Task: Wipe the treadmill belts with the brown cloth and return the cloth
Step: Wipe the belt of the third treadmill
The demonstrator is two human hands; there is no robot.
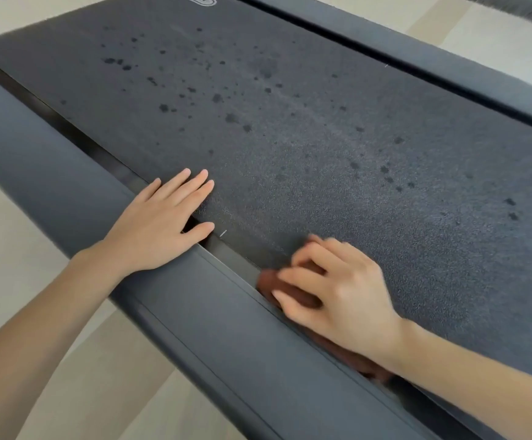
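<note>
The brown cloth (293, 290) lies bunched on the treadmill belt (322, 138), at the belt's near left edge where it meets the grey side rail (226, 328). The right hand (337, 287) presses down on the cloth with its fingers curled over the folds, grasping it; the hand is blurred, and part of the cloth shows again under the wrist, along the gap between belt and rail. The left hand (160, 223) rests flat farther up the same rail, fingers spread and holding nothing, its fingertips lying on the belt's edge. The belt is dark grey and textured, scattered with darker wet-looking spots across its middle and far part. A second grey rail (433, 58) runs along the belt's far side. Pale floor (4, 217) shows beyond both rails.
</note>
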